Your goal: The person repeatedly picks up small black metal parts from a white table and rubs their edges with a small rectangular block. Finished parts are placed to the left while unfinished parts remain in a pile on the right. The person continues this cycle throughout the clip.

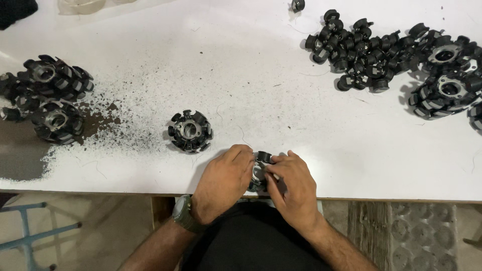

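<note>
Both hands close on a black ring-shaped core (259, 172) at the table's (351, 170) near edge: the left hand (224, 174) pinches its side, the right hand (292, 181) presses a thin tool against it. The tool could slip off the small part and knock it over the edge. A like core (190, 131) sits nearby to the left.

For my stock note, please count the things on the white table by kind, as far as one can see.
Round black ring parts lying free: about 7, one alone at centre, the rest stacked left and right.
Ring part held by left hand and right hand: 1.
Small black caps: one pile, too many to count.
Total of ring parts: about 8.
</note>
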